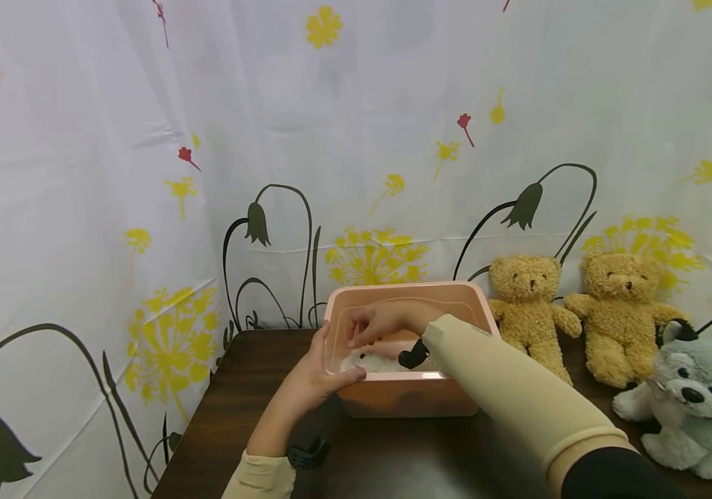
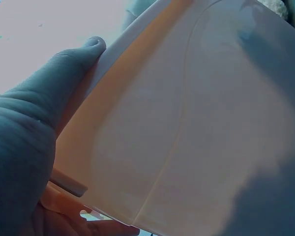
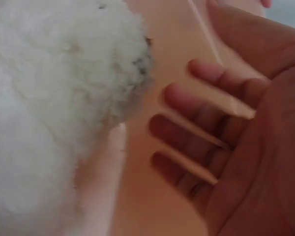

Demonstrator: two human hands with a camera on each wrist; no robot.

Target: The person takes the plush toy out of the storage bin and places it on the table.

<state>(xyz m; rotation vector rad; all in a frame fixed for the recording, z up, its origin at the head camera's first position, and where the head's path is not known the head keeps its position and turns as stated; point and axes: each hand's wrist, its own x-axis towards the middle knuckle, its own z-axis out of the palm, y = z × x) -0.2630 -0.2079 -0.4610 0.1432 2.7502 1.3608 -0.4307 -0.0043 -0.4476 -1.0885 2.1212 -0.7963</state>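
A peach-pink plastic bin [image 1: 407, 400] stands on the dark table. My left hand [image 1: 314, 376] grips its left front corner, and the left wrist view has the thumb [image 2: 64, 73] lying along the outer wall by the rim. Inside the bin lies a white fluffy plush toy [image 1: 376, 362] with some dark spots; the front wall hides part of it. My right hand [image 1: 379, 323] reaches down into the bin above the toy. The right wrist view shows its fingers loosely bent and spread, apart from the white fur [image 3: 59, 73], holding nothing.
Two tan teddy bears [image 1: 527, 305] sit at the right behind the bin, near the curtain [image 1: 356, 138] with printed flowers. A grey and white plush dog [image 1: 695, 398] sits at the right. Dark wooden tabletop [image 1: 231, 388] extends left of the bin.
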